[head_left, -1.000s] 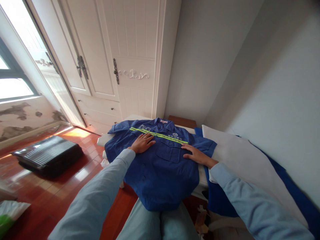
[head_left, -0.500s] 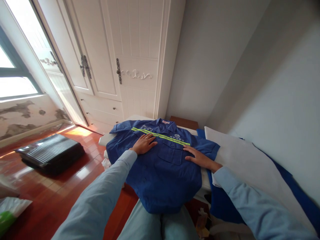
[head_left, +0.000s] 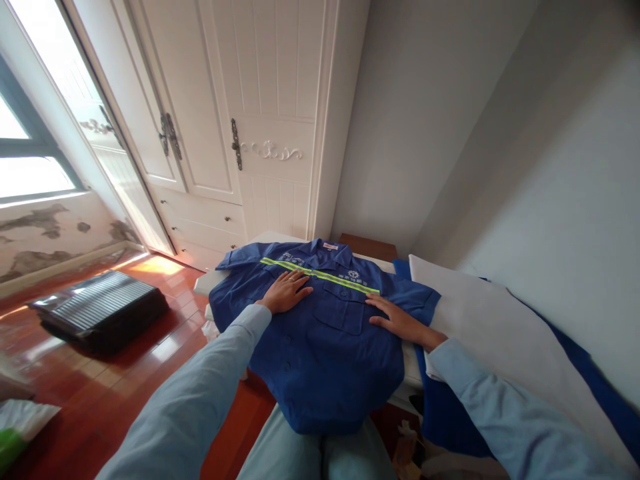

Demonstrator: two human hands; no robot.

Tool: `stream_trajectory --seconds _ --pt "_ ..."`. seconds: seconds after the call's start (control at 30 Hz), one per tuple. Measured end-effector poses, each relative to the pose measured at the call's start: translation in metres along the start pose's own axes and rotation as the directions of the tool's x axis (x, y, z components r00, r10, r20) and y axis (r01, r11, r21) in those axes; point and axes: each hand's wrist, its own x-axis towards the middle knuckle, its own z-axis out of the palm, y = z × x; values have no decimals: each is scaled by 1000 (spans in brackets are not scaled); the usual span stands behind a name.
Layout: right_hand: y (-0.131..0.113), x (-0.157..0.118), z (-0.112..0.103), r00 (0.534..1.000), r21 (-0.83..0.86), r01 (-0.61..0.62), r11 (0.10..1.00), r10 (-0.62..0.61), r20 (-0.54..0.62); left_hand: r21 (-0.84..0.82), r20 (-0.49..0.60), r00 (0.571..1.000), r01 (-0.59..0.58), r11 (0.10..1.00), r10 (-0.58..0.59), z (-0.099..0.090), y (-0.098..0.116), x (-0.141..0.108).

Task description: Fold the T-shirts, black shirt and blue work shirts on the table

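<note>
A blue short-sleeved work shirt (head_left: 315, 360) lies spread front side up, its collar pointing away from me and its hem hanging over the near edge by my knees. A yellow-green reflective stripe (head_left: 333, 279) crosses its chest, with white lettering above. My left hand (head_left: 286, 291) rests flat on the shirt's left half, fingers stretched out just below the stripe. Flat on the right side, beside the chest pocket (head_left: 340, 312), lies my right hand (head_left: 395, 319) with its fingers apart. Neither hand grips the cloth.
White cloth (head_left: 480, 313) over blue cloth (head_left: 450, 413) lies to the right along the wall. Behind the shirt stands a white wardrobe (head_left: 275, 80). A black suitcase (head_left: 100, 310) lies on the reddish floor at left, with a plastic bag (head_left: 25, 427) nearer me.
Both hands stay flat on the shirt in nearly the same places. The view has shifted very slightly; nothing else visibly differs.
</note>
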Motion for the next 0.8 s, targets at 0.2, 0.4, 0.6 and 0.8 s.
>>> stream_trajectory --seconds 0.2,0.4,0.6,0.8 --pt "-5 -2 -1 1000 -3 2 1000 -2 0 -4 -23 1000 -3 1000 3 1 -2 0" --pt "-4 -2 -1 1000 -1 6 1000 -6 -11 -6 -21 1000 -1 1000 1 0 -1 1" --pt "-6 -2 -2 1000 -10 -7 1000 7 2 -11 -31 1000 -6 1000 6 0 0 1" --pt "-6 -2 -1 1000 -10 -1 1000 0 -9 -3 -46 999 -7 1000 7 2 -2 1"
